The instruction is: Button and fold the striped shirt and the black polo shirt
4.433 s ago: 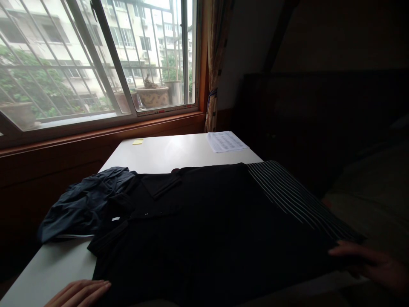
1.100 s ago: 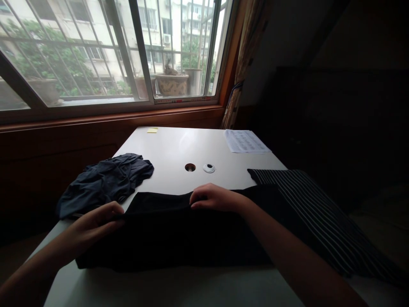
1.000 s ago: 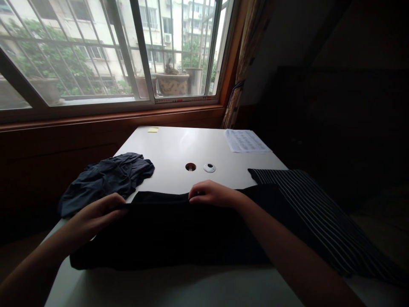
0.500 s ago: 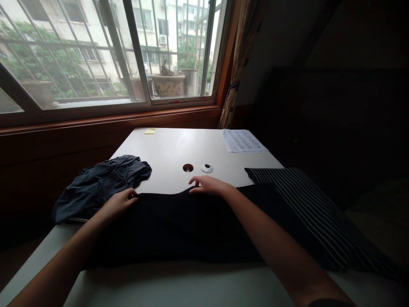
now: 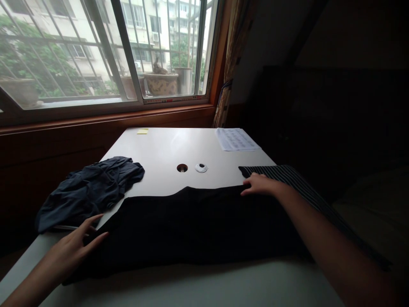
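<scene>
A black polo shirt (image 5: 191, 226) lies across the white table (image 5: 166, 283), folded into a long strip; its collar is out of sight. At its left end my left hand (image 5: 73, 243) is open, thumb and fingers apart over the cloth. My right hand (image 5: 262, 185) touches the far edge near the right end, its thumb on the near side and its fingers bent on the far side, with a gap between them. Beyond that wrist lies a dark cloth with pale stripes (image 5: 287, 175), partly covered by my forearm.
A crumpled dark blue-grey garment (image 5: 92, 187) lies at the table's left edge. Farther back are a round cable hole (image 5: 182, 168), a white ring cover (image 5: 201, 168), a yellow sticky note (image 5: 142, 131) and printed sheets (image 5: 237, 140). A barred window (image 5: 105, 55) stands behind.
The shirt, spread out at first, became a folded strip. In the last half second my left hand let go and came back toward me; my right hand slid right along the far edge.
</scene>
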The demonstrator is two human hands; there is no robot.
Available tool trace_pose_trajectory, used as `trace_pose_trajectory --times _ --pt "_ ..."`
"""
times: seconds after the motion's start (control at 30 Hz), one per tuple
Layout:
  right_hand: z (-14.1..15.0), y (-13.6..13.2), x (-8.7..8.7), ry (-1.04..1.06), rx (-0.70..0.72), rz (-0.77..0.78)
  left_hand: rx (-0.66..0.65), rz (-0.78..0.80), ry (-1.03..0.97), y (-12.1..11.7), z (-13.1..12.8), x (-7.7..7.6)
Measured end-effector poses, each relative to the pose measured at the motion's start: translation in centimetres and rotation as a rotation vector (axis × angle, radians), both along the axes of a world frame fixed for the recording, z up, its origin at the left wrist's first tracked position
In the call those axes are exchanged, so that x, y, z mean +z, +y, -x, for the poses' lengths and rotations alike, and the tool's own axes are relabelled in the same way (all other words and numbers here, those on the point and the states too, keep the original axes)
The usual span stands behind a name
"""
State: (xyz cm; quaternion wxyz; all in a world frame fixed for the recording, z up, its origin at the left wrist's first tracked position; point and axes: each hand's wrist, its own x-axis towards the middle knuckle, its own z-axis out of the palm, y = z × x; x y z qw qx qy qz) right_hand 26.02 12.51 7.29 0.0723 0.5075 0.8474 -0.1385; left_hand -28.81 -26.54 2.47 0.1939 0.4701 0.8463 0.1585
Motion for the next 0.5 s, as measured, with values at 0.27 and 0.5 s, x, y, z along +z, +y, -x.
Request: trace_pose_trajectory --times 0.27,0.5 --pt "-7.0 1.8 -0.3 0.234 -0.130 0.113 0.108 0.021 -0.083 -2.1 1.1 -1.1" --pt "-9.2 1.1 -2.6 0.474 -0.359 0.159 0.052 0.088 -0.094 -1.9 1.6 -2.0"
